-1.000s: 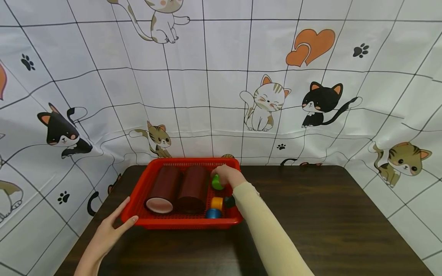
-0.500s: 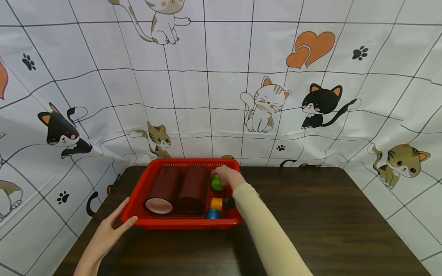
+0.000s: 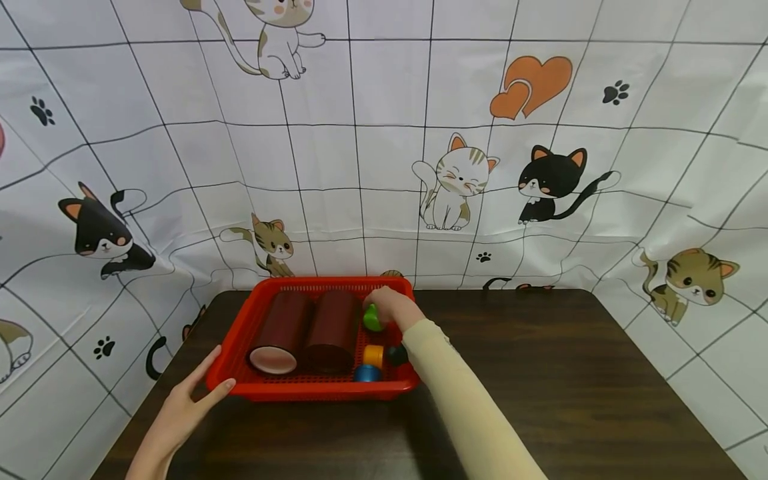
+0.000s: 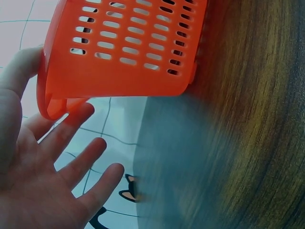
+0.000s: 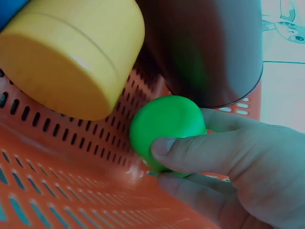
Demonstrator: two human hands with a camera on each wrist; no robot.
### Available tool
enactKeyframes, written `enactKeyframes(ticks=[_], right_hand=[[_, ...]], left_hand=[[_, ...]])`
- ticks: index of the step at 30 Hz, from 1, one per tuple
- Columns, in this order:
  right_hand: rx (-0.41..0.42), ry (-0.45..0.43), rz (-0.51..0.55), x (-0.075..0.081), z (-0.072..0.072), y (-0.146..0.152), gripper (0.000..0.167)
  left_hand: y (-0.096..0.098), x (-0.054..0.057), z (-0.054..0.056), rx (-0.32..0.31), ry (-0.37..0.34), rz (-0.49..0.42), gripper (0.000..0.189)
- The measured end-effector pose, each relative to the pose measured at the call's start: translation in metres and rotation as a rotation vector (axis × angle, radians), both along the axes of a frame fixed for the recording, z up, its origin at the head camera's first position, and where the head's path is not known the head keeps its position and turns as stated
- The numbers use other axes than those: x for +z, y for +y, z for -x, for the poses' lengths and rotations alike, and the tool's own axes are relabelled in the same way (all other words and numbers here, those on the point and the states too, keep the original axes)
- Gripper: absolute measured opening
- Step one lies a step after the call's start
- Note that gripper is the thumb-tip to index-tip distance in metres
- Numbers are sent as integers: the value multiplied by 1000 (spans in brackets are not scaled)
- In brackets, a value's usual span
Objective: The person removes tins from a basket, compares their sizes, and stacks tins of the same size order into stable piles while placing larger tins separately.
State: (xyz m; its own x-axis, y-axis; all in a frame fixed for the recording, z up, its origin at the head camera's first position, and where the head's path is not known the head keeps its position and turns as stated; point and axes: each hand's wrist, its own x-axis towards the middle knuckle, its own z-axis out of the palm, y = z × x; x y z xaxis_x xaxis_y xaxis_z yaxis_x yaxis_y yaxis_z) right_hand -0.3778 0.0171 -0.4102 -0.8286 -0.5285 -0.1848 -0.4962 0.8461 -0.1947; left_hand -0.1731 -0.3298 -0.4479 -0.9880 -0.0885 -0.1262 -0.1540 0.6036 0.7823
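A red perforated basket [image 3: 312,392] stands on the dark wooden table. My left hand [image 3: 180,410] is at its near left corner, thumb and index finger touching the rim; in the left wrist view the other fingers [image 4: 102,183] spread apart below the corner. My right hand [image 3: 393,308] reaches into the basket's right side. Between thumb and fingers it pinches a small rounded green plastic piece [image 5: 164,121], whose underside is partly hidden by the hand. Left of it lie two big brown cylinders [image 3: 333,327], one with a pale pinkish end.
Nearer me in the basket are a yellow cylinder [image 3: 373,355], a blue round piece [image 3: 367,373] and a dark piece [image 3: 397,355] partly covered by the sleeve. A white cat-print sheet [image 3: 384,153] hangs behind the table [image 3: 540,373].
The scene shifts slightly left in the head view. Both hands keep their places on the basket and the green piece.
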Motion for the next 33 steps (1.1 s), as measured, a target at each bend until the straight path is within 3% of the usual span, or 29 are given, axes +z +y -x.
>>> enactKeyframes(ticks=[19,26,33], right_hand=[[37,44,80,37,-8,10,54],[33,39,154,43,-7,17,55],[94,74,226,47,-5,30,53]], left_hand=[[-1,0,0,4,-30,22,89],[-1,1,1,8,-31,29,88],[-2,-2,1,3,-17,33,86]])
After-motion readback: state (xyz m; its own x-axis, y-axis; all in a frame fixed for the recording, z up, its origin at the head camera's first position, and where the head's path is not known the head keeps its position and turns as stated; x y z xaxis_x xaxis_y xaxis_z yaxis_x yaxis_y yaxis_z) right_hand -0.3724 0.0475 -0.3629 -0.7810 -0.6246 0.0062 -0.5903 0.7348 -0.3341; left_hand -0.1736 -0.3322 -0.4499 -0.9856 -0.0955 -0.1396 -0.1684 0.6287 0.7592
